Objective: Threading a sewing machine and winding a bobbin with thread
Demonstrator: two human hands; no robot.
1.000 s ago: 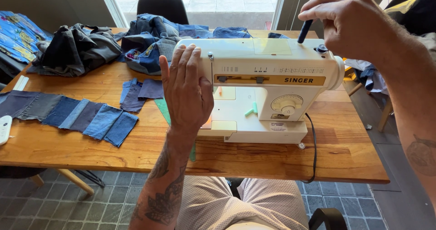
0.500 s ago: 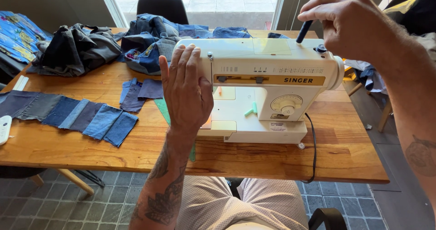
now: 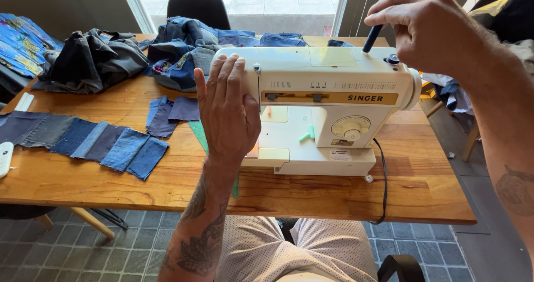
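A cream sewing machine (image 3: 334,92) stands on the wooden table (image 3: 83,182) in front of me. My left hand (image 3: 228,112) is raised flat against the machine's left end, fingers together and pointing up, covering the needle area. My right hand (image 3: 428,28) is above the machine's right top, its fingers pinched on a dark thread spool (image 3: 371,38) that stands on the spool pin. A thin thread (image 3: 258,92) runs down the machine's front beside my left hand.
A strip of sewn denim patches (image 3: 89,143) lies at the left, with loose blue pieces (image 3: 169,114) nearer the machine. Piles of dark and blue clothes (image 3: 94,59) sit at the back. A black chair (image 3: 197,9) stands behind the table. A black cable (image 3: 384,182) hangs off the front edge.
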